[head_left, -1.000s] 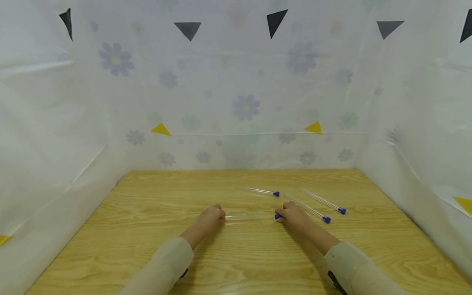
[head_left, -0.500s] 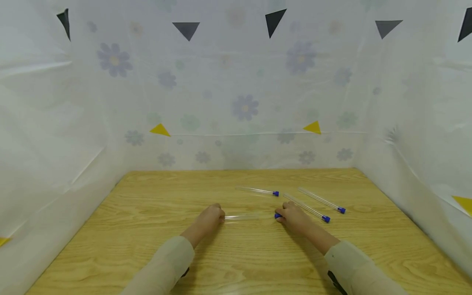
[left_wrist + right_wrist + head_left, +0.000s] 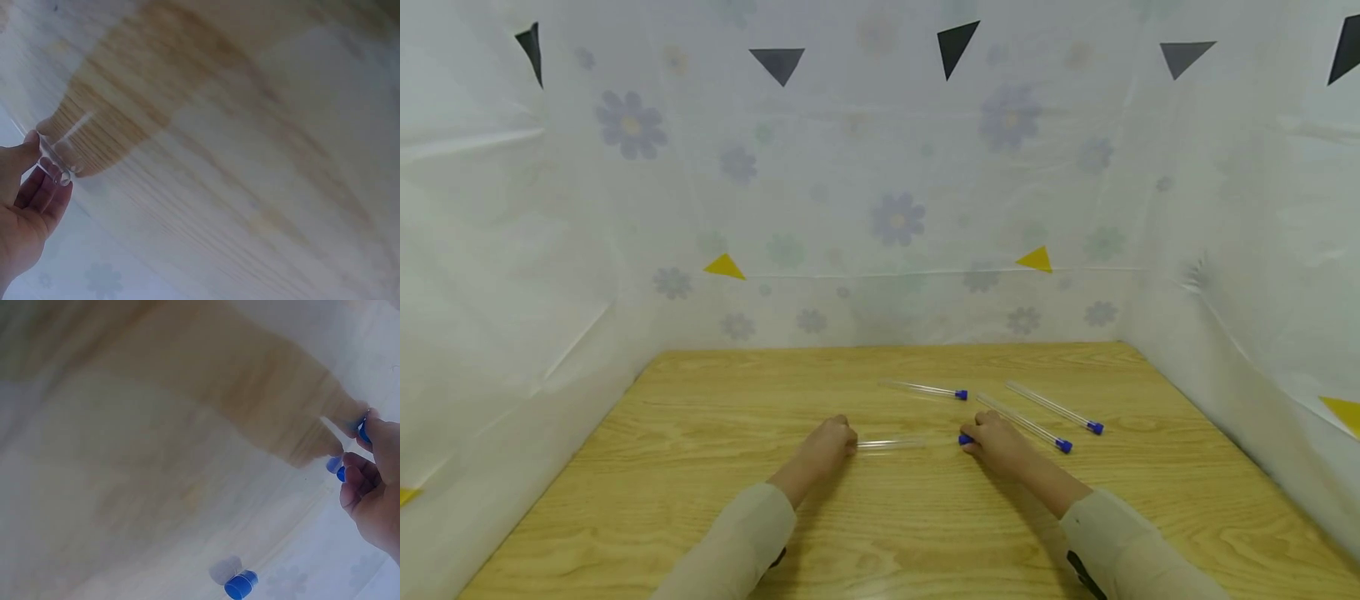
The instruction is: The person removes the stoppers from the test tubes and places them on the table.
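In the head view my left hand (image 3: 829, 448) is low over the wooden table, pinching the left end of a clear test tube (image 3: 887, 445). The left wrist view shows the rounded glass-like end of that test tube (image 3: 62, 177) between thumb and fingers. Toward the right the tube lies nearly level and fades against the wood. My right hand (image 3: 1000, 442) pinches a blue cap (image 3: 965, 439) in line with the tube's right side. That blue cap (image 3: 364, 432) sits between thumb and finger in the right wrist view, partly covered by the thumb.
Beyond the hands lies a blue-capped tube (image 3: 925, 387). Two more, a near one (image 3: 1022, 422) beside my right hand and a farther one (image 3: 1056, 408), slant to the right. White sheeting (image 3: 880, 308) with flowers and coloured triangles encloses the table (image 3: 760, 367) at back and sides.
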Demonstrator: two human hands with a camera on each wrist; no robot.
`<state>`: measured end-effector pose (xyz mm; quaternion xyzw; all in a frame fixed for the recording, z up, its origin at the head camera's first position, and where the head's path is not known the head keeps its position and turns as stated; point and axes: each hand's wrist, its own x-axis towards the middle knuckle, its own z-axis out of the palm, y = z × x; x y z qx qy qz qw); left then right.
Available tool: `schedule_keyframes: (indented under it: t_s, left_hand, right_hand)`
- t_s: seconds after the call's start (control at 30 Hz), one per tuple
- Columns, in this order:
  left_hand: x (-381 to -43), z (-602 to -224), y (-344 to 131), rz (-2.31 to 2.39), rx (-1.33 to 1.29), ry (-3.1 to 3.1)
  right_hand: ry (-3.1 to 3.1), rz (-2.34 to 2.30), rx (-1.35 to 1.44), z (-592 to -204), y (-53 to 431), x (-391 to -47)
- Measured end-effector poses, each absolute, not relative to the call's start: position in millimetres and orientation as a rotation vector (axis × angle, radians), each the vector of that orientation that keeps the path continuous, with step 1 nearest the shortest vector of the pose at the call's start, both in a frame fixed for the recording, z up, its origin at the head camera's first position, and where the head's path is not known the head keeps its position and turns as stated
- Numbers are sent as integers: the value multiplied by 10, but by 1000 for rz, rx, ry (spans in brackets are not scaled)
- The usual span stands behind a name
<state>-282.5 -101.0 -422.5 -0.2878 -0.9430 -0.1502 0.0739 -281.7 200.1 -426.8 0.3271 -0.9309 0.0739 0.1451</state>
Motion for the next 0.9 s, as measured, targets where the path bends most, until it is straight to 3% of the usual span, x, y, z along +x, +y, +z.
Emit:
schedule_keyframes:
  t_s: [0.9]
  left_hand:
    - [-2809,-4218,-991,-507,-855,-2837]
  right_hand:
    - [-2671,217,952,-4247,2008,-2808]
